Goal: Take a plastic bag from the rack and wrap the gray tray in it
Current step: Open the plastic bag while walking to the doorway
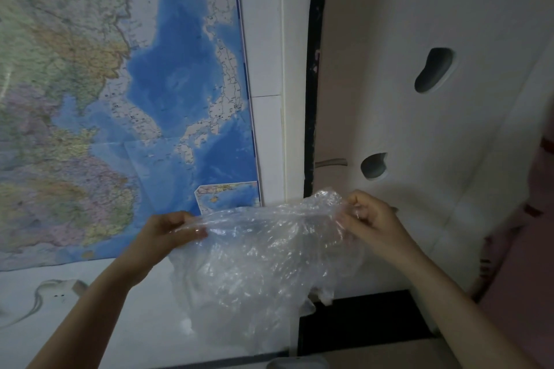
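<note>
left hand [168, 234] | right hand [371, 219] | both gripping plastic bag [257, 260] | before map [105, 99]

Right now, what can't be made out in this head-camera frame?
- Gray tray: only a gray sliver at the bottom edge; identity uncertain.
- Rack: not in view.
- Crinkled clear plastic bag: its opening can't be found among the folds.
- Left hand, right hand: fingertips veiled by the film.
</note>
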Motion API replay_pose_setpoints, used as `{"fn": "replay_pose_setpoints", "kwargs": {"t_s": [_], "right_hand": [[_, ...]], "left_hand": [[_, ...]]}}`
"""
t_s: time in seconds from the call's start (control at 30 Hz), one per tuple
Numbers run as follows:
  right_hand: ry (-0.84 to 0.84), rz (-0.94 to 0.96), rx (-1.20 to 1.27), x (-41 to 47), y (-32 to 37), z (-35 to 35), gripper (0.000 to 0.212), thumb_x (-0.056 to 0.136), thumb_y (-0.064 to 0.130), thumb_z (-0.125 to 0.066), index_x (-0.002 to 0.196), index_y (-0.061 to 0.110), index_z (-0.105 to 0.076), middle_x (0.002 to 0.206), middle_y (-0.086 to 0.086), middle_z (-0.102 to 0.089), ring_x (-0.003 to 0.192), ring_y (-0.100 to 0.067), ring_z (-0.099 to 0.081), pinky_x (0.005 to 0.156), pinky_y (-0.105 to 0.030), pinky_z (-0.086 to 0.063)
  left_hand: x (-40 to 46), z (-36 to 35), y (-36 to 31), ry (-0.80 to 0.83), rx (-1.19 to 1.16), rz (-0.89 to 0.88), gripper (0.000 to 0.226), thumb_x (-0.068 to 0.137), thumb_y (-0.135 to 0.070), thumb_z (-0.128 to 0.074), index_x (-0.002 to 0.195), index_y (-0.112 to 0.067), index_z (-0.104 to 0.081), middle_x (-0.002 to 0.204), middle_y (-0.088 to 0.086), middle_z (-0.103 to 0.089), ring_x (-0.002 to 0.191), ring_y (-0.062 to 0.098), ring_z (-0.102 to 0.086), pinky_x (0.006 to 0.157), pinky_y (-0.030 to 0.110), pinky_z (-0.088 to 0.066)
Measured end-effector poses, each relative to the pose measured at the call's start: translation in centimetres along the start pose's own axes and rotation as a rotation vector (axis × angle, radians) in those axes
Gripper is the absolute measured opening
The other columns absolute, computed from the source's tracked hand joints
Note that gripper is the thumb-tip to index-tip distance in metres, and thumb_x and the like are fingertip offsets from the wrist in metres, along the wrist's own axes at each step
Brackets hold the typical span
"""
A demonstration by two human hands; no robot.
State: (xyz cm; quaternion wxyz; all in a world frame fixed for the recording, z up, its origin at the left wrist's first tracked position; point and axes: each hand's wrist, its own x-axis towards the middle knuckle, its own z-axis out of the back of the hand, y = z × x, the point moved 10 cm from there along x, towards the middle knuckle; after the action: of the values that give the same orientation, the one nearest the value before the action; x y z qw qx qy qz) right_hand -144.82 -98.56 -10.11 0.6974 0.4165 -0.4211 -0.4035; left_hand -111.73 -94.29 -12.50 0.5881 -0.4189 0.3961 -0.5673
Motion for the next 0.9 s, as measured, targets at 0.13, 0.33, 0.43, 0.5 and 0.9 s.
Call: {"fn": "replay_pose_setpoints", "kwargs": {"t_s": [0.13,0.33,0.43,0.5,0.9], "right_hand": [[-0.153,-0.044,0.104,-0.3,-2.0,0.5,0.013,0.084,0.015,-0.065,0.081,0.005,-0.056,0.055,-0.001,-0.065,0.047,-0.012,-0.056,0.049,-0.02,-0.045],[-0.238,-0.207,0.178,-1.6,-5.9,0.2,0.013,0.082,0.016,-0.067,0.083,0.005,-0.06,0.061,0.003,-0.068,0.056,-0.009,-0.063,0.054,-0.015,-0.049],[-0.273,-0.274,0.181,-2.5,-7.9,0.1,0.011,0.082,0.013,-0.068,0.083,0.005,-0.06,0.063,0.003,-0.069,0.056,-0.008,-0.064,0.052,-0.016,-0.05],[-0.289,-0.335,0.177,-3.2,-9.2,0.0,0.012,0.082,0.014,-0.069,0.085,0.006,-0.06,0.065,0.003,-0.068,0.055,-0.004,-0.063,0.049,-0.015,-0.05],[-0.19,-0.712,-0.017,-11.6,-20.9,-1.7,0.045,0.074,0.031,-0.076,0.114,0.026,-0.056,0.098,0.001,-0.068,0.084,-0.014,-0.068,0.063,-0.027,-0.053]], "left_hand": [[-2.0,-1.2,5.9,-0.086,-0.491,0.171,0.046,0.08,-0.015,-0.064,0.12,-0.034,-0.053,0.099,0.004,-0.069,0.088,0.021,-0.063,0.07,0.036,-0.053],[-5.8,-5.8,13.1,-0.097,-0.511,0.354,0.08,0.055,-0.034,-0.085,0.126,-0.033,-0.049,0.105,0.007,-0.074,0.095,0.026,-0.07,0.08,0.043,-0.052],[-6.3,-5.0,13.8,-0.209,-0.443,0.317,0.087,0.035,-0.048,-0.09,0.115,-0.045,-0.054,0.101,0.005,-0.075,0.091,0.022,-0.072,0.071,0.035,-0.056],[-6.7,-4.9,14.5,-0.225,-0.386,0.319,0.084,0.041,-0.042,-0.089,0.116,-0.05,-0.051,0.103,0.003,-0.073,0.092,0.02,-0.071,0.07,0.034,-0.058],[-8.5,-11.7,24.2,-0.294,-0.471,0.517,0.035,0.079,-0.013,-0.066,0.109,-0.033,-0.063,0.085,-0.001,-0.074,0.072,0.016,-0.071,0.062,0.032,-0.053]]}}
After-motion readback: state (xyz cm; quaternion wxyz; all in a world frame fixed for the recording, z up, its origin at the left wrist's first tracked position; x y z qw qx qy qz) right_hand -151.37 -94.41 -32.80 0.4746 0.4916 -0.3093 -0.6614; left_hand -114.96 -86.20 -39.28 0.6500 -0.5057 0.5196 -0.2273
